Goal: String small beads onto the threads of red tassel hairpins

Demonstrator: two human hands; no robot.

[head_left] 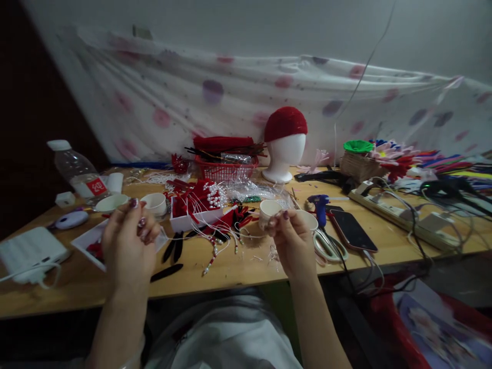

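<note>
My left hand (132,236) is raised over the left part of the table, its fingers pinched together. Opposite it, my right hand (292,233) pinches thumb against fingertips near the paper cups. A thin white thread (249,236) runs between the two hands, drawn nearly straight; its ends are hidden in the fingers. Behind the thread sits a white box (196,220) with red material and white bead strands (215,196). Beaded tassels (209,261) in red, white and green hang across the tabletop, with black feather-like pieces (167,272) to their left.
A foam head (286,154) with a red cap stands at the back beside a red basket (226,169). To the right lie a blue glue gun (320,207), scissors (330,248), a phone (353,230) and a power strip (403,218). A plastic bottle (79,171) leans at left.
</note>
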